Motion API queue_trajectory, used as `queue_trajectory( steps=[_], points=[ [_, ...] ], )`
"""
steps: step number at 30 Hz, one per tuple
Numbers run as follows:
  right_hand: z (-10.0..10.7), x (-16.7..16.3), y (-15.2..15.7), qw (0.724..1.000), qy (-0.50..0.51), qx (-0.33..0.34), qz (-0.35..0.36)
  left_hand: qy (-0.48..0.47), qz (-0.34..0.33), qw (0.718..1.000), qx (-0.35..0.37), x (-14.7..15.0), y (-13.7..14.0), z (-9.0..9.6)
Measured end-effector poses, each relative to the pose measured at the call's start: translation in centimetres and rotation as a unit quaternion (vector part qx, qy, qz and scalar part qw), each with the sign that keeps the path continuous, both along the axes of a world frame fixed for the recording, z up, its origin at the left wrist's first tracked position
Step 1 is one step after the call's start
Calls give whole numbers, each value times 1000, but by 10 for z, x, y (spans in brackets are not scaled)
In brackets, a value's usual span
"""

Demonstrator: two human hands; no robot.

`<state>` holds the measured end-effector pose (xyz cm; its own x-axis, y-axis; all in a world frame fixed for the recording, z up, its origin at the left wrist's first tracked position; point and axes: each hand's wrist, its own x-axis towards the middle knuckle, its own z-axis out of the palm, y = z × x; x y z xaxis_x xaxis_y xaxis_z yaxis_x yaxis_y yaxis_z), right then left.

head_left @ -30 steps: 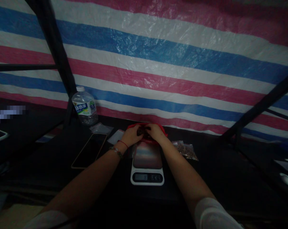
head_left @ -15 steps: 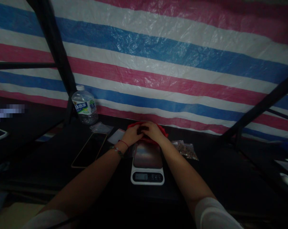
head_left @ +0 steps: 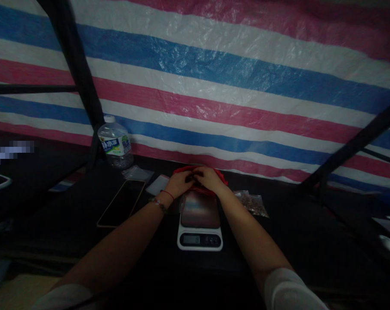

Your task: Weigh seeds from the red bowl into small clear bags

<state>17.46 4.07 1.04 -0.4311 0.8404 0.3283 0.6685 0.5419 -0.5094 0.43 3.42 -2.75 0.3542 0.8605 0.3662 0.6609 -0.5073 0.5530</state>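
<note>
Your left hand (head_left: 179, 183) and right hand (head_left: 211, 178) curl half-closed over the red bag (head_left: 203, 190) behind the scale (head_left: 199, 211), any grip hidden, with filled packets (head_left: 257, 206) to the right seemingly done and flat packets (head_left: 139, 174) at left probably remaining.

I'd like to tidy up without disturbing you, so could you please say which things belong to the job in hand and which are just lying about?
Probably the job's:
red bag, with the left hand and right hand at it
digital scale
filled clear bags
flat clear bags

Seemingly just lying about:
dark-screened smartphone
labelled plastic bottle
</note>
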Motion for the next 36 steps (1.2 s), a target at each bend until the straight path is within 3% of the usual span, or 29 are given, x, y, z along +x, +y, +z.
queue_trajectory(
  steps=[13, 26, 36],
  points=[
    [-2, -4, -3, 998, 44, -48, -17, 0, 5, 1000, 5, 1, 2, -2],
    [-13, 1, 6, 997, 77, -28, 10, -26, -6, 999, 20, 0, 1, 0],
    [-6, 2, 4, 997, 49, 0, -51, -28, 37, 997, 62, -4, 1, 2]
  ],
)
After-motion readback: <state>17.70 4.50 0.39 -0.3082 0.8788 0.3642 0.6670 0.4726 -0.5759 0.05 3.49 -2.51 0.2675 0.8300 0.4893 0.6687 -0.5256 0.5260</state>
